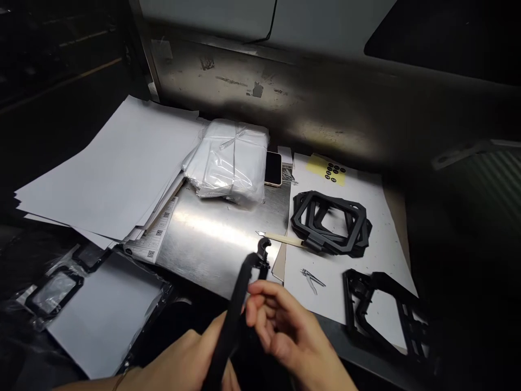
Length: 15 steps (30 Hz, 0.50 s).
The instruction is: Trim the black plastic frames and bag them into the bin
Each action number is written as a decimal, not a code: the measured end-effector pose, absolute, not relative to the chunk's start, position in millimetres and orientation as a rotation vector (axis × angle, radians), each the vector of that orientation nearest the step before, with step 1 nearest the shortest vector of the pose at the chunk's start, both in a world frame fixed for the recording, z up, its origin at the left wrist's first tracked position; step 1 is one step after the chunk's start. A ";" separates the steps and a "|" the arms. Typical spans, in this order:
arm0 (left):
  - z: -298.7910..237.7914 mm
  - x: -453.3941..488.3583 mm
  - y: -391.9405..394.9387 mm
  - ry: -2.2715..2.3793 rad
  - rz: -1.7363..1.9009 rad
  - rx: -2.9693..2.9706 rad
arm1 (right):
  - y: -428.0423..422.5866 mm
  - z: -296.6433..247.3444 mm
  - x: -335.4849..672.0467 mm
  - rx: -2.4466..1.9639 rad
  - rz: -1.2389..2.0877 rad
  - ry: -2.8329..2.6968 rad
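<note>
My left hand (191, 353) comes in at the bottom and grips a long black plastic frame piece (240, 293) that stands up at a slant. Its hooked tip is at the top. My right hand (285, 331) is just to the right, with curled, parted fingers against the side of the piece and nothing visible in them. Beyond them, a craft knife with a pale handle (280, 239) lies against a stack of black frames (331, 222). Small metal tweezers (312, 279) and more black frame parts (382, 309) rest on a white sheet (345, 282).
A steel plate (215, 239) holds a plastic-wrapped white packet (228, 163), with a phone (273, 168) beside it. Stacked white paper (109, 163) lies to the left, above QR-code labels (154, 233). At lower left are black frames in clear plastic (52, 293). A metal wall stands behind.
</note>
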<state>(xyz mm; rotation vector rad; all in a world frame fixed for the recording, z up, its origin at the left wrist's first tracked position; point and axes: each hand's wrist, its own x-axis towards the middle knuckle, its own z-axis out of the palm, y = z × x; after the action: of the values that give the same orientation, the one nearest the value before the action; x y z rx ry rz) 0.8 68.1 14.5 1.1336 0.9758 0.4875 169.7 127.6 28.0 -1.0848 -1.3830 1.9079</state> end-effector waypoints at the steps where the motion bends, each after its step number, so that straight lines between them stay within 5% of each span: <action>1: 14.0 3.5 72.7 1.116 0.340 1.330 | 127.9 22.9 164.9 -1.110 1.908 -1.345; 4: 5.5 9.3 85.6 1.399 0.107 1.718 | 132.1 -6.6 154.3 -1.335 1.834 -1.177; 7: -15.3 3.9 94.3 1.410 0.253 1.743 | 138.2 -51.2 152.0 -1.450 1.865 -0.983; 12: -62.8 -27.9 106.9 1.625 0.815 1.112 | 143.0 -82.9 157.4 -1.385 1.944 -1.089; 15: -83.3 -46.4 114.3 1.573 0.847 0.773 | 151.3 -65.3 156.6 -1.213 2.087 -1.246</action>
<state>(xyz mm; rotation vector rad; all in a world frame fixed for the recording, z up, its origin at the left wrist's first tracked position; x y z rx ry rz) -46.4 114.3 -83.3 0.7726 1.5732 0.8467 156.6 151.3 -65.3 -1.2135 -1.2461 2.0870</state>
